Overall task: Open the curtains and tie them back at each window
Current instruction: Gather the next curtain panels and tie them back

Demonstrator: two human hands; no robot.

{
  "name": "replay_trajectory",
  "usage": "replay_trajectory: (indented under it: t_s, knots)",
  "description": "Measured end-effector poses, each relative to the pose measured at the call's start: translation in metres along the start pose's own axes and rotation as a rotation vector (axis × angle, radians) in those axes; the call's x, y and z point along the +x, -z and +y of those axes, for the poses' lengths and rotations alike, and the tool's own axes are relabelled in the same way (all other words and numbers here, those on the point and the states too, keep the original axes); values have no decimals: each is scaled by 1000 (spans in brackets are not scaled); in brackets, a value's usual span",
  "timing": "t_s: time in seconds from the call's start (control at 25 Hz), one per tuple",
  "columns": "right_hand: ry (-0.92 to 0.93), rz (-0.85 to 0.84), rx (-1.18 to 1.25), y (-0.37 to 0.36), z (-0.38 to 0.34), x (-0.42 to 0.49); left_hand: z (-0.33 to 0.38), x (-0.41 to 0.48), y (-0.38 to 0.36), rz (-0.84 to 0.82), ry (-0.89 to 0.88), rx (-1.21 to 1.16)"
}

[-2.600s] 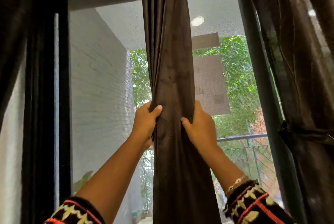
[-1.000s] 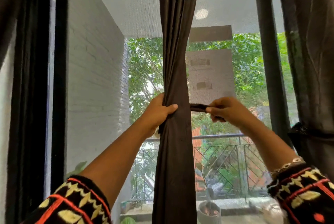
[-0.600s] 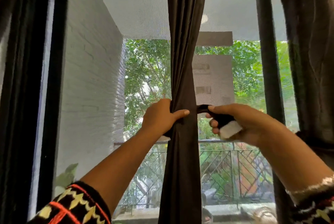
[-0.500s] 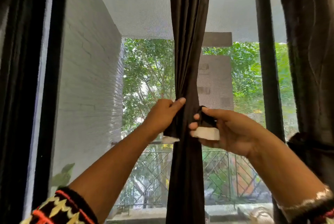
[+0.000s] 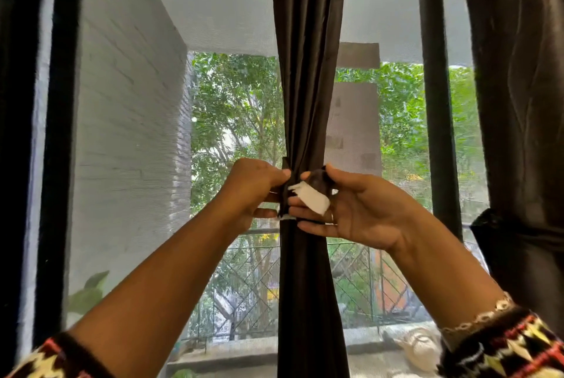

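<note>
Dark brown curtain [image 5: 308, 72], centre of frame: gathered into a narrow column before the window and wrapped at mid-height by a dark tie-back strap [image 5: 319, 177], whose white fastening patch [image 5: 309, 200] is turned toward the camera. The strap's left end is gripped by the curled fingers of the left hand [image 5: 253, 191], and its patched end is pinched between thumb and fingers of the right hand [image 5: 360, 209]. A second brown curtain [image 5: 518, 102], bound by its own tie-back [image 5: 503, 231], is hung at the right edge of the frame.
</note>
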State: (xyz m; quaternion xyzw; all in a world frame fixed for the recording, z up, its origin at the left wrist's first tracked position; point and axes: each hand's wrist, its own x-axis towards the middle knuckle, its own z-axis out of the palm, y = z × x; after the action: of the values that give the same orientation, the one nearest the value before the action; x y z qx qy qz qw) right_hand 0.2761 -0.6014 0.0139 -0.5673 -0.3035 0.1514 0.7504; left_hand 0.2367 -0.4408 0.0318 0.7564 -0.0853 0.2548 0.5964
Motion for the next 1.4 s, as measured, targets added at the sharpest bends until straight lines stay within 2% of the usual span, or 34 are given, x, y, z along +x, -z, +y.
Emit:
replay_trajectory:
  t_s: [0.12,0.28,0.48,0.68,0.8,0.88,0.92,1.0,1.04,1.08,1.16,1.24,1.32,1.4]
  knots:
    - [15,42,2,2,2,2,1,2,2,-27,70,-1]
    - [6,16,-20,1,3,4,-2,6,0,-65,102,-3]
    - [42,59,-2,8,0,6,-1,10,9,-184,149,-1]
    - [0,-41,-45,-2,2,6,-4,8,-7,-86,77,17]
    - [14,-21,-89,-5,5,7,-2,7,-9,-101,118,-11]
    - [36,24,-124,-4,7,7,-1,5,-7,-42,48,39]
    - [51,50,-133,-3,7,6,1,4,-7,45,-48,77]
    - [103,98,-179,-3,8,5,6,1,-9,241,-370,216]
    - [145,119,-223,-4,9,4,11,-1,-13,256,-500,304]
    - [193,138,-265,-6,11,4,18,-3,-18,209,-556,409]
    - [298,178,-368,-11,16,2,30,-2,-32,90,-497,718]
    - [388,210,-490,-14,20,0,38,2,-46,65,-409,1003]
    - [430,217,-556,-15,23,-3,43,6,-52,71,-389,1087]
    - [464,226,-583,-14,25,-8,42,10,-49,37,-358,1065]
